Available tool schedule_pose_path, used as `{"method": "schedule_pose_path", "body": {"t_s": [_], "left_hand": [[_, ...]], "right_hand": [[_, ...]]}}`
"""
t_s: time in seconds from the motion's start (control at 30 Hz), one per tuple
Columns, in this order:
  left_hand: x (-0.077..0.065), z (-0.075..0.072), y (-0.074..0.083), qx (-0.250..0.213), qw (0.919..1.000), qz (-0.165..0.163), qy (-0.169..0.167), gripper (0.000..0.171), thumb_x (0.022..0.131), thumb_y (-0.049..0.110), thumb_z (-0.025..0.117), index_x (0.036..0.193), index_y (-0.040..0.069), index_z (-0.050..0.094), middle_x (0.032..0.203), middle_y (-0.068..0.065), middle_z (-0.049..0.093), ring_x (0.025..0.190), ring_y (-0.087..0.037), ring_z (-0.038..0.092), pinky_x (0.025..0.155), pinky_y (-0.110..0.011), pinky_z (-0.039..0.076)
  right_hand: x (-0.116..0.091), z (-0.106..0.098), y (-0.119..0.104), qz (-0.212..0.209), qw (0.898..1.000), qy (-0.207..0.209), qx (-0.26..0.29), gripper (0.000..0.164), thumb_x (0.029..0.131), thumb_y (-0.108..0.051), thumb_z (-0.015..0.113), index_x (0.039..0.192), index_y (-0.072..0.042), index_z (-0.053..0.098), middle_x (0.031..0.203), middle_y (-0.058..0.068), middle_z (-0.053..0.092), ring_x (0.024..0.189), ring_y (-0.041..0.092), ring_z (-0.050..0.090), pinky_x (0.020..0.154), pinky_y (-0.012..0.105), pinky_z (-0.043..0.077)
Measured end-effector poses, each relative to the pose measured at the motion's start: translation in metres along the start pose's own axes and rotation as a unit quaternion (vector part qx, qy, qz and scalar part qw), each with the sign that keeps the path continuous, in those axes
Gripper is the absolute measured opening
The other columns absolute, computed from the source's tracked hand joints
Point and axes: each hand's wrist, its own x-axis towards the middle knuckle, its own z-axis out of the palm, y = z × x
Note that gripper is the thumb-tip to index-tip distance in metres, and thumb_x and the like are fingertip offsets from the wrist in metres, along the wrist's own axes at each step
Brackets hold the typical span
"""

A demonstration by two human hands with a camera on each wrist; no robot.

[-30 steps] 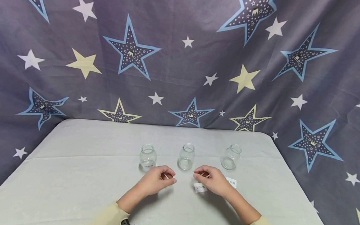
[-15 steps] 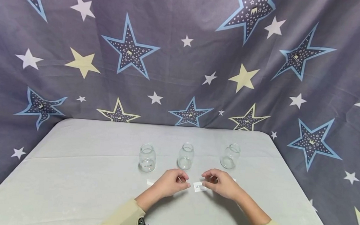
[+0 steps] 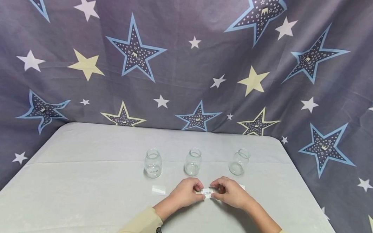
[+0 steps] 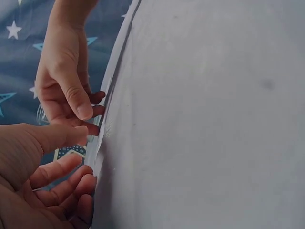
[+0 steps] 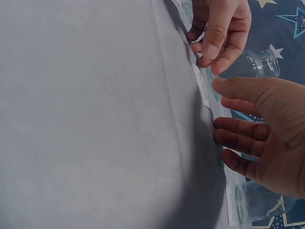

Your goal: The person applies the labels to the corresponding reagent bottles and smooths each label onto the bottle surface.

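Observation:
A small white label [image 3: 207,192] with dark printed characters lies on the table between my two hands. My left hand [image 3: 187,192] is at its left edge, thumb and index finger apart. From the other side, my right hand [image 3: 231,193] touches its right end with the thumb, the index finger just behind. In the right wrist view the label [image 5: 203,89] looks flat on the cloth, and the fingers of my right hand [image 5: 267,129] are loosely bent with gaps between them. Beyond the hands stands the middle glass jar [image 3: 192,162], upright and uncapped.
A left glass jar [image 3: 153,160] bears a printed label low on its side. The right glass jar [image 3: 239,162] stands uncapped too. A glossy pale strip [image 3: 158,190] lies left of my hands. Another label [image 3: 242,186] shows partly behind my right hand. A starry curtain [image 3: 176,59] backs the table.
My left hand has moved right, from beside the left jar to the label's left edge, uncovering the pale strip. My right hand has shifted slightly right and down, with its thumb now at the label.

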Motion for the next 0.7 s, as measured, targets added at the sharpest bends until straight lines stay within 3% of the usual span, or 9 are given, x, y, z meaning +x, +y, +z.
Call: {"method": "schedule_pose_path", "body": {"t_s": [0.4, 0.7], "left_hand": [[0.0022, 0.003, -0.0005, 0.037, 0.9988, -0.032, -0.002, 0.029, 0.065, 0.017, 0.082, 0.085, 0.008, 0.064, 0.078, 0.001, 0.055, 0.071, -0.006, 0.046, 0.065, -0.02, 0.04], [0.0039, 0.0055, -0.0004, 0.04, 0.9985, -0.036, 0.008, 0.024, 0.067, 0.018, 0.079, 0.083, 0.009, 0.063, 0.077, 0.001, 0.053, 0.068, -0.006, 0.043, 0.064, -0.021, 0.038]], "right_hand": [[0.0032, 0.0084, -0.0016, -0.001, 0.999, 0.007, -0.05, 0.029, 0.076, -0.022, 0.076, 0.101, -0.011, 0.067, 0.088, -0.003, 0.054, 0.071, 0.005, 0.047, 0.062, 0.018, 0.04], [0.0055, 0.0087, -0.0012, -0.003, 0.998, 0.001, -0.065, 0.03, 0.075, -0.023, 0.076, 0.101, -0.011, 0.067, 0.089, -0.002, 0.053, 0.07, 0.005, 0.045, 0.061, 0.018, 0.039]]}}
